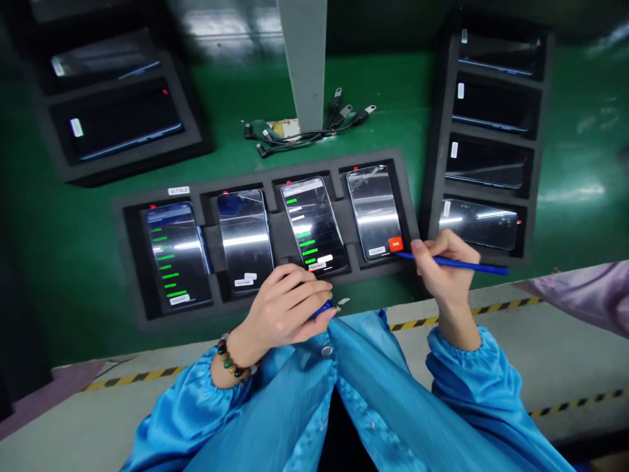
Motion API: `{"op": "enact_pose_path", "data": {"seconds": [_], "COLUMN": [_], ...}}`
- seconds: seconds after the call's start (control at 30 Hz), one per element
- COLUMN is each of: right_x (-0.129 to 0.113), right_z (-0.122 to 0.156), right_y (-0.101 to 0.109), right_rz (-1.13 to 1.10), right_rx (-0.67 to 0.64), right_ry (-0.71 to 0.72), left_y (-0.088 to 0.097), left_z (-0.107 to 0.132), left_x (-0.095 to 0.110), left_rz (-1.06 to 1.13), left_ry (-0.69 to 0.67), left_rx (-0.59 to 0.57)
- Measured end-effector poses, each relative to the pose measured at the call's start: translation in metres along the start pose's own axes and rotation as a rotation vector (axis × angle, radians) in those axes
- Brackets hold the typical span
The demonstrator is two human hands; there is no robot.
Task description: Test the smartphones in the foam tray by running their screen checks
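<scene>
A black foam tray (128,262) lies across the green bench with several phones in its slots. My right hand (445,265) pinches a thin blue stylus (462,264); its tip touches the red square at the bottom of the rightmost phone (374,211). My left hand (285,305) is curled at the tray's near edge, just below the third phone (313,223), fingers closed round a small blue object (322,309). The first phone (174,252) and the third phone show green lines on their screens. The second phone (244,237) looks dark.
A second foam tray (435,164) with several dark phones stands at the right, another one (54,157) at the back left. A bundle of cables (304,128) lies by a grey post (305,59). Yellow-black tape (501,307) marks the bench's near edge.
</scene>
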State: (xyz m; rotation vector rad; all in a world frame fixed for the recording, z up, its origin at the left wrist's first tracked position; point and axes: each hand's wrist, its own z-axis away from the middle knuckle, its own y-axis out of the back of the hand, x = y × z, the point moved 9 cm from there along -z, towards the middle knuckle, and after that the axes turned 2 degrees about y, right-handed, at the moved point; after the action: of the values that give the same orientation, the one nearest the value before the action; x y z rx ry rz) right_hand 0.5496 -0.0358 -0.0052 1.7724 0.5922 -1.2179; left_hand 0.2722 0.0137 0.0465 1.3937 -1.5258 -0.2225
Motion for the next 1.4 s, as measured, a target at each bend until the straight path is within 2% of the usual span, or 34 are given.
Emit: {"op": "enact_pose_path", "data": {"seconds": [0.07,0.13,0.17,0.23,0.27,0.3,0.33,0.4,0.43,0.5,0.57,0.63,0.7,0.77,0.83,0.9,0.97,1.1,1.4], "right_x": [-0.004,-0.015,-0.021,-0.030,-0.032,-0.033,-0.031,-0.028,-0.026,-0.031,-0.051,-0.085,-0.125,-0.153,-0.170,-0.174,-0.172,-0.168,-0.172], "right_z": [0.000,0.002,0.004,0.007,0.008,0.007,0.004,-0.008,-0.018,-0.035,-0.038,-0.023,0.010,0.048,0.077,0.089,0.091,0.089,0.093], "right_y": [0.007,0.010,0.006,-0.012,-0.021,-0.028,-0.033,-0.035,-0.038,-0.046,-0.060,-0.097,-0.154,-0.208,-0.248,-0.270,-0.279,-0.281,-0.285], "right_rz": [-0.093,-0.144,-0.169,-0.241,-0.267,-0.278,-0.274,-0.240,-0.237,-0.223,-0.183,-0.152,-0.149,-0.120,-0.083,-0.029,0.042,0.142,0.147], "right_rx": [0.089,0.207,0.242,0.246,0.237,0.242,0.257,0.305,0.297,0.284,0.285,0.147,-0.101,-0.319,-0.451,-0.496,-0.498,-0.485,-0.492], "right_ry": [-0.029,-0.014,0.003,0.014,0.015,0.024,0.044,0.120,0.152,0.218,0.252,0.249,0.288,0.307,0.364,0.411,0.440,0.477,0.475], "left_y": [0.021,0.064,0.094,0.159,0.182,0.198,0.206,0.198,0.191,0.176,0.162,0.154,0.151,0.153,0.155,0.157,0.158,0.159,0.159], "left_z": [0.010,0.032,0.050,0.103,0.129,0.153,0.175,0.207,0.217,0.227,0.228,0.226,0.223,0.220,0.216,0.213,0.211,0.209,0.208], "left_x": [-0.012,-0.042,-0.059,-0.092,-0.104,-0.117,-0.129,-0.152,-0.156,-0.156,-0.154,-0.151,-0.149,-0.147,-0.145,-0.142,-0.140,-0.139,-0.139], "left_rz": [-0.027,-0.125,-0.204,-0.534,-0.625,-0.632,-0.563,-0.282,-0.217,-0.167,-0.136,-0.101,-0.093,-0.112,-0.128,-0.134,-0.130,-0.124,-0.123], "left_ry": [0.035,0.156,0.238,0.518,0.647,0.773,0.895,1.104,1.144,1.165,1.139,1.097,1.059,1.032,1.007,0.974,0.948,0.936,0.921], "left_rx": [0.020,0.146,0.287,0.605,0.693,0.730,0.734,0.653,0.622,0.603,0.608,0.621,0.631,0.636,0.628,0.623,0.615,0.604,0.601]}}
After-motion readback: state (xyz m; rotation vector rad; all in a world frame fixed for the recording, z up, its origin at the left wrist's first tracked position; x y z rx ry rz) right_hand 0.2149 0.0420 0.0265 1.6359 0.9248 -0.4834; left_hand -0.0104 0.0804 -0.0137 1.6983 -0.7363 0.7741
